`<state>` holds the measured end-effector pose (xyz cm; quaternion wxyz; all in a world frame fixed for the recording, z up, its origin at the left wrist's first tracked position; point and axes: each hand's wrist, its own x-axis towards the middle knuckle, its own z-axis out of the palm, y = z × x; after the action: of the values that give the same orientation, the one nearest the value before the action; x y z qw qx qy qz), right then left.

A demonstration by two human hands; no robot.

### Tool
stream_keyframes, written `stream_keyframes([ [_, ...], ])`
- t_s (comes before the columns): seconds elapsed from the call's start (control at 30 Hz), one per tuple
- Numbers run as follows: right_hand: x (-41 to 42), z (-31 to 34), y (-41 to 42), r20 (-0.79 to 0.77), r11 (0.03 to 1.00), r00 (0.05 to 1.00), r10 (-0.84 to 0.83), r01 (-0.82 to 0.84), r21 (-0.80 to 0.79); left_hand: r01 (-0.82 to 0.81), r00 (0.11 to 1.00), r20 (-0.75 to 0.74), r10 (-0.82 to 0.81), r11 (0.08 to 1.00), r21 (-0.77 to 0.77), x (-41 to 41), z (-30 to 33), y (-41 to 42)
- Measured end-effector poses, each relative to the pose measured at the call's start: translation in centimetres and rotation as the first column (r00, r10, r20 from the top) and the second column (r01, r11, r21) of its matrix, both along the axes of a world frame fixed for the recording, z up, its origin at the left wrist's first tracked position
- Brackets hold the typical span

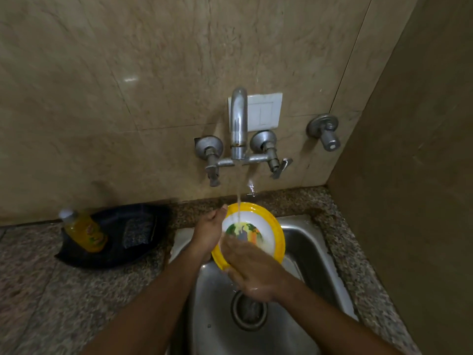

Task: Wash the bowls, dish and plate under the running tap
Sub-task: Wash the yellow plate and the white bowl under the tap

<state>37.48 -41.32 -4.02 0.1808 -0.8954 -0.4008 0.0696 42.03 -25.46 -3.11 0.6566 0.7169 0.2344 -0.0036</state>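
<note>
Plate [266, 226], yellow rim, printed picture at centre, held tilted over the back of the sink [302, 242], directly under the tap [238, 124]; stream lands on its face

Left hand [208, 233] supports the plate's left edge from behind, fingers fairly straight, one fingertip showing above the rim; whether the thumb curls round the edge cannot be told. Right hand [252, 267] lies over the plate's lower face, fingers spread flat, rubbing or pressing rather than gripping

Progress, as a judgement: plate is mid-rinse, no suds or food visible on it. No bowls or dish in view, in the sink or on the surface, so cannot say whether they are done or waiting

On the surface left of the sink, near the back wall: dark tray [112, 239] carrying a bottle of yellow liquid [84, 230] and a dark scrub pad [137, 233], both untouched

Hard to make out: plate's lower rim hidden under the right hand; back of plate unseen; sink's near part cut off by the frame edge; picture soft overall
</note>
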Motion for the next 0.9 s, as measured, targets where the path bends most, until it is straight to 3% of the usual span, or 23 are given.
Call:
stream_keyframes([
  [0.07, 1.4, 0.2, -1.8, 0.170, 0.997, 0.984, -0.059, 0.065, -0.034, 0.018, 0.999, -0.040, -0.018, 1.000, -0.002, -0.7, -0.2, -0.1],
  [0.13, 2.4, 1.2, -2.5, 0.238, 0.980, 0.951, -0.198, 0.201, 0.014, 0.021, 1.000, 0.005, -0.022, 0.997, 0.080, -1.0, -0.2, -0.3],
  [0.23, 2.0, 2.1, -2.5, 0.163, 0.904, 0.891, -0.423, 0.404, 0.142, 0.055, 0.988, 0.119, -0.100, 0.941, 0.335, -0.9, 1.3, 0.1],
  [0.3, 1.4, 1.4, -2.5, 0.069, 0.878, 0.884, -0.463, 0.446, 0.174, 0.063, 0.986, 0.118, -0.120, 0.914, 0.401, -0.7, 1.3, 0.8],
  [0.43, 0.2, 0.3, 0.1, -0.123, 0.956, 0.951, -0.284, 0.291, 0.039, 0.031, 0.998, 0.041, -0.038, 0.988, 0.154, -0.3, 0.2, 0.4],
  [0.53, -0.7, 0.2, 2.3, -0.211, 0.980, 0.958, -0.195, 0.201, 0.010, 0.062, 0.998, -0.024, -0.060, 0.996, 0.063, 0.1, 0.0, 0.1],
  [0.6, -0.4, 0.3, 1.5, -0.192, 0.994, 0.975, -0.113, 0.114, -0.007, 0.063, 0.996, -0.066, -0.064, 0.998, -0.009, 0.0, -0.7, 0.0],
  [0.7, 0.8, 0.3, 0.4, -0.130, 0.971, 0.967, -0.217, 0.200, -0.131, 0.030, 0.999, -0.039, -0.033, 0.998, -0.060, 0.4, -1.8, -0.1],
  [0.8, -0.4, 1.1, 1.1, -0.175, 0.984, 0.972, -0.156, 0.138, -0.112, 0.077, 0.995, -0.063, -0.079, 0.996, -0.038, 0.4, -0.2, -1.1],
  [0.9, 0.8, 1.0, -0.4, -0.170, 0.982, 0.975, -0.146, 0.123, -0.141, 0.045, 0.997, -0.051, -0.052, 0.990, -0.133, -0.1, -0.9, -1.2],
])
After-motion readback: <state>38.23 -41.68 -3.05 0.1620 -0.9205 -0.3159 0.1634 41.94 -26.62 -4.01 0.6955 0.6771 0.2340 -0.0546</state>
